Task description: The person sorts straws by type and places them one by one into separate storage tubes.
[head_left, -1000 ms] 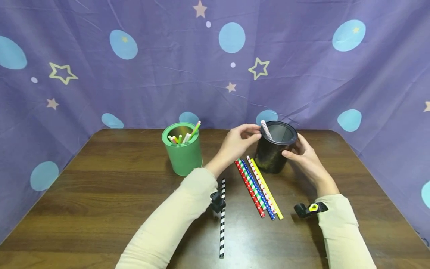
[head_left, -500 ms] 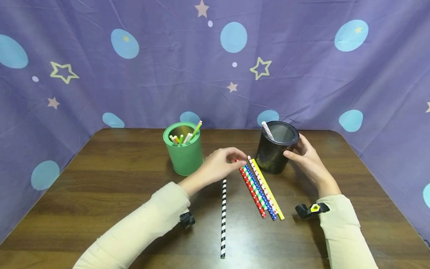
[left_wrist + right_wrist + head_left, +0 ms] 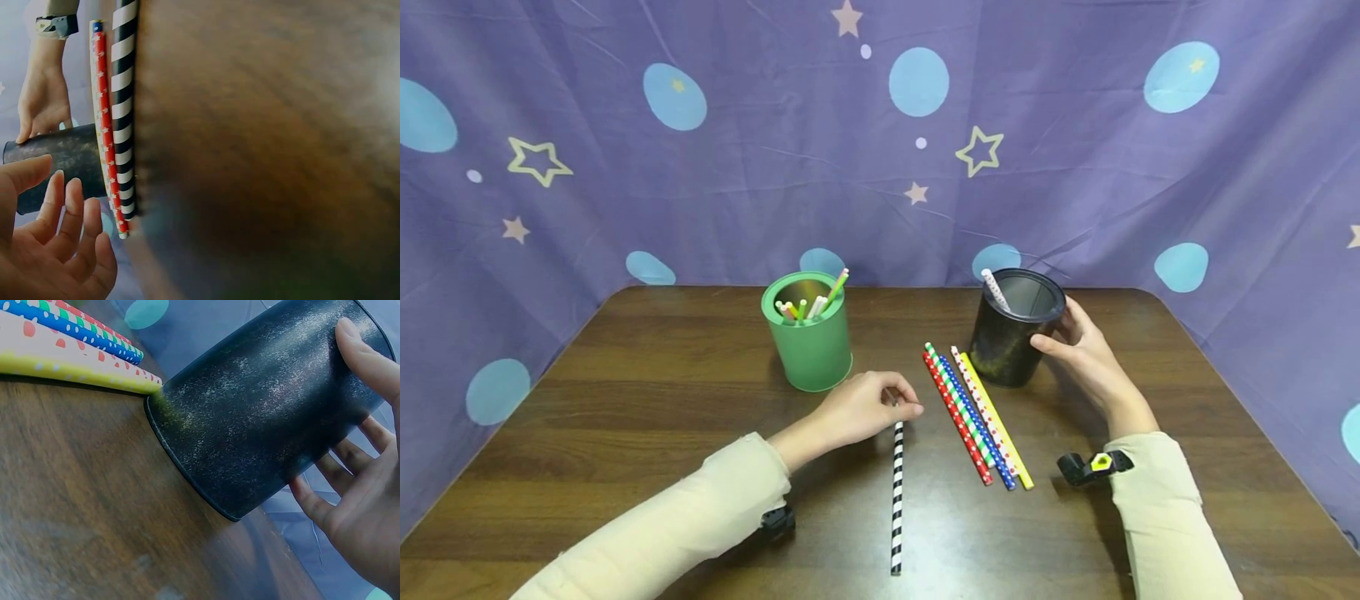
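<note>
A black-and-white striped paper straw (image 3: 897, 500) lies lengthwise on the table. My left hand (image 3: 867, 408) hovers at its far end, with thumb and fingers apart and nothing between them in the left wrist view. My right hand (image 3: 1093, 367) holds the right side of a black can (image 3: 1006, 350), thumb in front and fingers behind. The can stands upright, and a white patterned straw (image 3: 996, 292) leans inside it against the left rim.
Between the striped straw and the can lie several straws side by side: red (image 3: 955, 417), green-striped, blue (image 3: 981, 425), red-dotted white and yellow (image 3: 1000, 429). A green can (image 3: 812, 354) with several straws stands at the left. A purple curtain (image 3: 880, 208) hangs behind the table.
My left hand has moved from the black can's rim toward me and to the left, past the row of straws, to the striped straw. The right hand stays on the can.
</note>
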